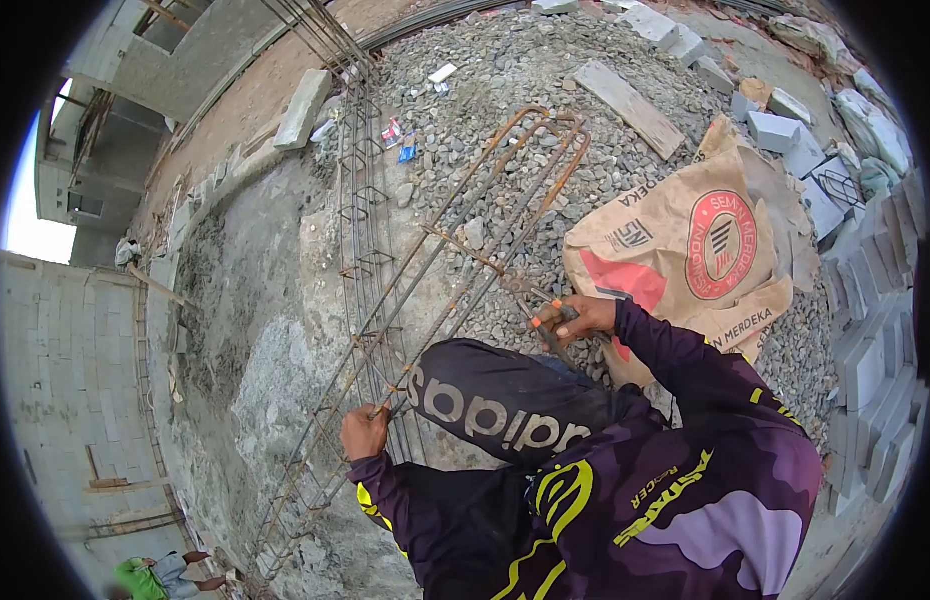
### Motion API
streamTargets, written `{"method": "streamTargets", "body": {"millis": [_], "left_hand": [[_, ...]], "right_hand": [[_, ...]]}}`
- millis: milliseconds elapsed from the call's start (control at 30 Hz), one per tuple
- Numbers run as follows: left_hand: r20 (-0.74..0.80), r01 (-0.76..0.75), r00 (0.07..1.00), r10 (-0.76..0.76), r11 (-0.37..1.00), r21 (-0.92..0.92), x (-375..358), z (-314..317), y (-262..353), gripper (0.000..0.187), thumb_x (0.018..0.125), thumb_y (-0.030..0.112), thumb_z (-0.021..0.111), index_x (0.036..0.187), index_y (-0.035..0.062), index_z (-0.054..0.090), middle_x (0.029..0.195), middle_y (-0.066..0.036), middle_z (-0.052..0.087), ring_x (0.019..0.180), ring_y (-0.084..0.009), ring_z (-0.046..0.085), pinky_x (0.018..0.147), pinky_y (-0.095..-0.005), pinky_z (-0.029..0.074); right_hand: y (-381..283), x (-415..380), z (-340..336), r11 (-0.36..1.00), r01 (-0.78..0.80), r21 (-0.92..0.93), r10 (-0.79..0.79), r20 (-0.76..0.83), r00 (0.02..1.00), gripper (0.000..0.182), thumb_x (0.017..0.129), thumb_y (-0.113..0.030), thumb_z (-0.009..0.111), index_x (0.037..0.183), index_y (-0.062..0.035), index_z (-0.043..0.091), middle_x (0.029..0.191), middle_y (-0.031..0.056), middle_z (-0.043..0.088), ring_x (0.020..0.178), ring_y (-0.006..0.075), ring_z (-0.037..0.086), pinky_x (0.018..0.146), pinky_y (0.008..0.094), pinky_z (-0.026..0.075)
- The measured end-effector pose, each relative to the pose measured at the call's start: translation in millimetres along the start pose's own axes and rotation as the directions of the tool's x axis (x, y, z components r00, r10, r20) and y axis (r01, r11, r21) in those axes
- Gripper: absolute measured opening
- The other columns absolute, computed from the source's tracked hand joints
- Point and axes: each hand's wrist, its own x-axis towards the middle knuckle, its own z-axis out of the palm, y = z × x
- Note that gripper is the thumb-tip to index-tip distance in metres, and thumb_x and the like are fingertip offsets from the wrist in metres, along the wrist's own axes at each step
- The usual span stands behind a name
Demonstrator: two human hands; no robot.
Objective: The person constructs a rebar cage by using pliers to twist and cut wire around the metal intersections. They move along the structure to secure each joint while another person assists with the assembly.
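Note:
A rebar cage (pixel 465 250) of rusty bars and stirrups slants across the middle of the view, its hooked bar ends up over the gravel. My left hand (pixel 365 433) is closed around a bar of this cage, low down beside my knee. In my right hand (pixel 582 318) is a pair of pincers (pixel 528 290) with orange handle ends. The jaws point left, right at a stirrup on the near side of the cage. My bent leg lies just below, between the two hands.
Another long rebar cage (pixel 357 200) runs beneath the first. Gravel (pixel 485 75) spreads behind, with a plank (pixel 630 105) on it. A torn cement bag (pixel 645 235) lies at right, near stacked grey blocks (pixel 870 350). A person in green (pixel 140 578) is at lower left.

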Motion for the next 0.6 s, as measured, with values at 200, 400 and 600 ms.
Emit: {"method": "streamTargets", "body": {"millis": [200,400,600], "left_hand": [[0.059,0.015,0.998,-0.015,1.0,0.001,2.8,-4.2,-0.6,0.04,0.079,0.041,0.069,0.072,0.0023,0.066,0.065,-0.024,0.059,0.068,-0.0445,0.06,0.061,-0.0458,0.045],[0.031,-0.038,0.999,0.038,0.999,0.026,6.7,-7.8,-1.8,0.038,0.08,0.04,0.067,0.075,0.0027,0.067,0.067,-0.025,0.06,0.071,-0.045,0.061,0.062,-0.0469,0.046],[0.007,-0.066,0.998,0.065,0.996,0.054,7.6,-18.3,3.8,0.036,0.082,0.04,0.065,0.08,0.0048,0.07,0.069,-0.025,0.061,0.073,-0.0444,0.062,0.063,-0.0479,0.047]], "right_hand": [[14.7,9.7,7.0,0.947,-0.021,0.32,-0.004,0.078,0.997,0.042,0.09,-0.013,0.063,0.127,0.0009,0.05,0.105,0.0123,0.063,0.093,0.0224,0.064,0.088,0.039,0.051],[12.3,29.0,32.0,0.957,-0.027,0.287,0.038,-0.034,0.999,0.02,0.094,-0.024,0.06,0.102,-0.0072,0.054,0.076,0.0021,0.053,0.069,0.0167,0.056,0.068,0.0359,0.051],[24.5,50.4,69.1,0.886,0.103,0.453,-0.095,-0.039,0.995,0.018,0.097,-0.027,0.057,0.093,-0.0107,0.051,0.072,0.0004,0.048,0.062,0.0139,0.049,0.059,0.033,0.045]]}}
